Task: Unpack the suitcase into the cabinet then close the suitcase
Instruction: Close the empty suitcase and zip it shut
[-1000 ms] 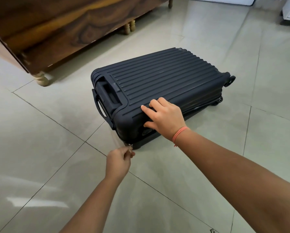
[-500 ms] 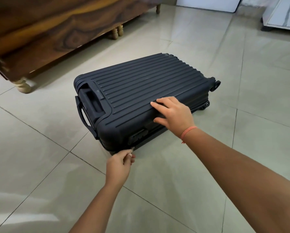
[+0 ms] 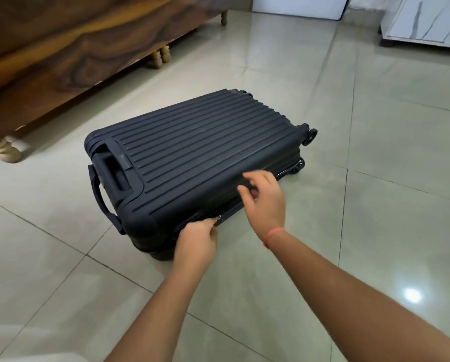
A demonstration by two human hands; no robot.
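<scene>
Glossy pale floor tiles (image 3: pixel 375 178) run under dark wooden furniture (image 3: pixel 62 48) on turned legs (image 3: pixel 5 151)

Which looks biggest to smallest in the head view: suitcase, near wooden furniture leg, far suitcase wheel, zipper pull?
1. suitcase
2. wooden furniture leg
3. wheel, though it lies farther off, so its place against the leg is unsure
4. zipper pull, a speck pinched by the left hand

left hand (image 3: pixel 196 237) — zipper pull (image 3: pixel 219 218) drawn round corner | right hand (image 3: pixel 265 202) — fingers now curled at suitcase (image 3: pixel 192 152) edge
</scene>
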